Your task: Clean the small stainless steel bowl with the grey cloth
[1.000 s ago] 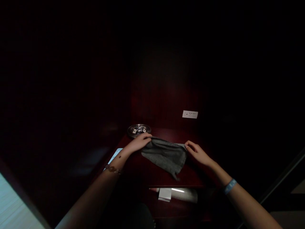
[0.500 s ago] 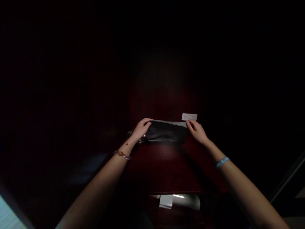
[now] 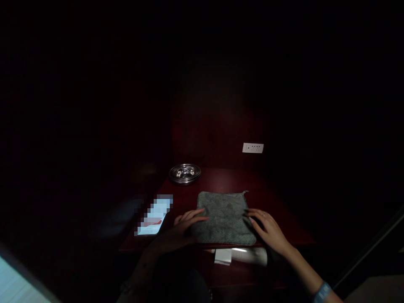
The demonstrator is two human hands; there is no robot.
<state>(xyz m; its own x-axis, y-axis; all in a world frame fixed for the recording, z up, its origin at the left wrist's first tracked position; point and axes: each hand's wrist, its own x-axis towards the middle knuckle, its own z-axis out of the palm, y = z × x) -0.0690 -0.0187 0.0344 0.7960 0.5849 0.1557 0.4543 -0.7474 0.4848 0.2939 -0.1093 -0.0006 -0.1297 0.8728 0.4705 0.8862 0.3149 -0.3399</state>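
A grey-green square cloth (image 3: 224,219) with a small loop at its far right corner lies spread flat on the dark red table. My left hand (image 3: 189,219) is at its left edge, partly in shadow, with the fingers stretched over the fabric. At the right edge is my right hand (image 3: 267,225), fingers and thumb apart, the tips close to the cloth. Whether those tips touch it I cannot tell.
Stacked shiny metal dishes (image 3: 184,173) stand at the back left. A lit phone-like screen (image 3: 154,216), pixelated, lies on the left. On the back wall is a white socket (image 3: 253,148). Below the tabletop, a shelf holds a white folded paper (image 3: 223,256) and a pale roll (image 3: 251,256).
The cloth, held up by both hands near the back, now lies flat nearer me. Both hands have come closer and loosened. The metal dishes and lit screen are uncovered.
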